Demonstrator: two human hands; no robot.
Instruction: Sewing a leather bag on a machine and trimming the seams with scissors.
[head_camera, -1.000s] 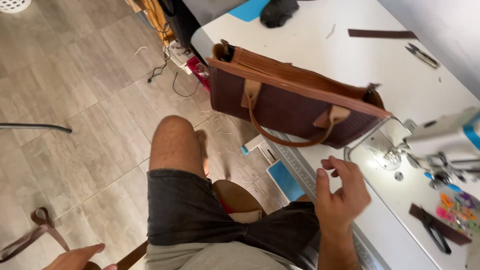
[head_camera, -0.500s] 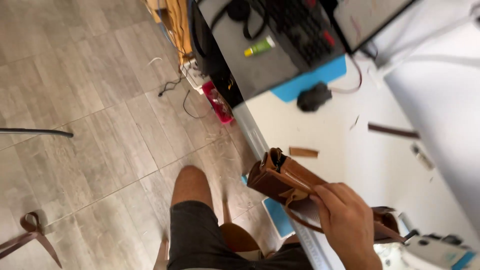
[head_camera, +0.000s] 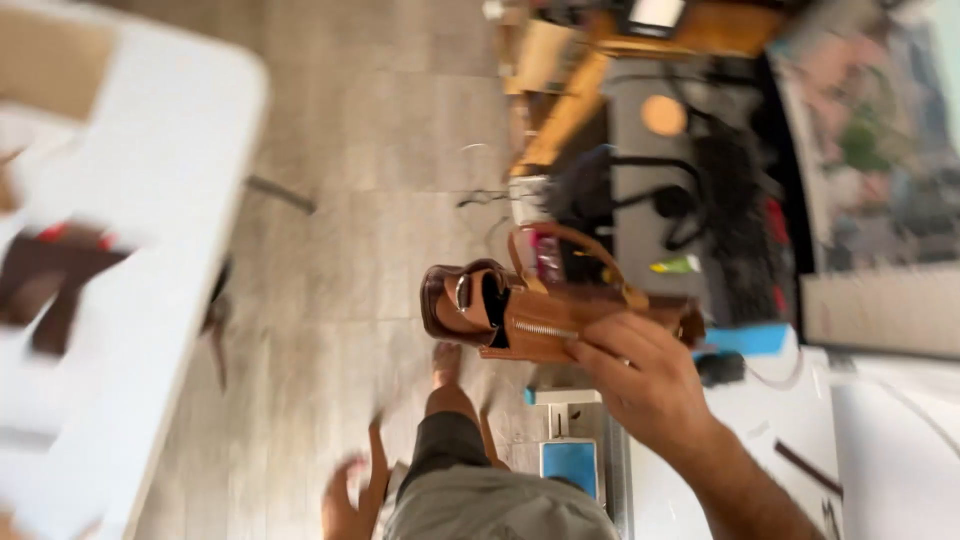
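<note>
A: R hand (head_camera: 650, 385) status?

B: Fingers closed on the brown leather handbag (head_camera: 545, 310), clamped along its lower edge near the zip. Bag is held off the floor, in the air over the grey tile floor (head_camera: 340, 250).

A: Bag position rel. to grip?

B: Body extends left of the grip; the darker rounded end w/ metal ring sits farthest from the fingers. Carry handle (head_camera: 565, 245) arcs above the grip. Bag appears open at the top, tilted on its side.

A: L hand (head_camera: 350, 495)?

B: Low, well apart from the grip, fingers spread, holding nothing. Blurred, so finer detail can't be told.

A: Surroundings?

B: Person's bare knee and grey shorts (head_camera: 490, 500) directly below the grip. White table (head_camera: 150, 250) far left of it, w/ dark brown leather pieces (head_camera: 55, 285) on top. Second white worktop (head_camera: 880, 440) just right of the wrist. Blue item (head_camera: 570, 465) below the grip, beside the shorts. Dark cluttered shelving beyond the bag; contents too blurred to ID.
</note>
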